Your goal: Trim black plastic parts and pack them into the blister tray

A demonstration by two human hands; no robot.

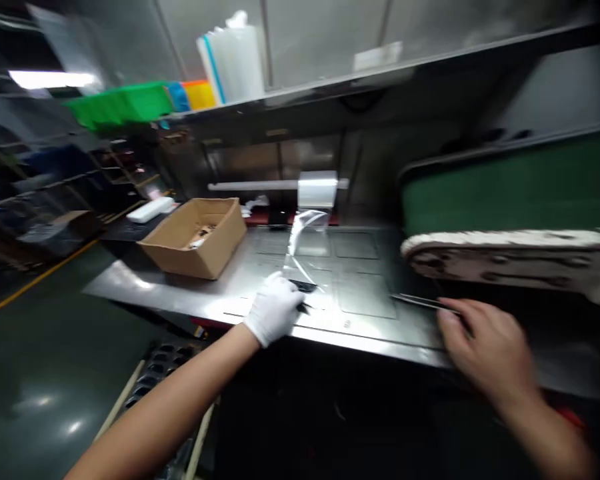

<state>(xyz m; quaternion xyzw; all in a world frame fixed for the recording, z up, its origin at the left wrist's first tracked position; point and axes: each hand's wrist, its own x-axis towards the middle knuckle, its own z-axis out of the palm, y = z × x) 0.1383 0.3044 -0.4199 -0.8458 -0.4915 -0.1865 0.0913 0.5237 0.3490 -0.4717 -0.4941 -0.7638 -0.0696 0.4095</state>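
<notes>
My left hand (275, 310), in a white glove, is closed on a small black part (304, 287) just above the metal worktable (370, 293). The part's exact kind is blurred. Right behind it, a strip of clear film (307, 247) hangs down from a roll (317, 190) on a horizontal rod. My bare right hand (485, 340) grips a pair of tweezers (420, 301), whose tips point left over the table. A tiny pale piece (347, 324) lies near the table's front edge, between the hands.
An open cardboard box (195, 240) with small items inside stands at the table's left. To the right is a green conveyor belt (515, 193). A shelf above carries green bins (123, 105) and a clear plastic bag (235, 63). Black trays (160, 367) sit below the table, lower left.
</notes>
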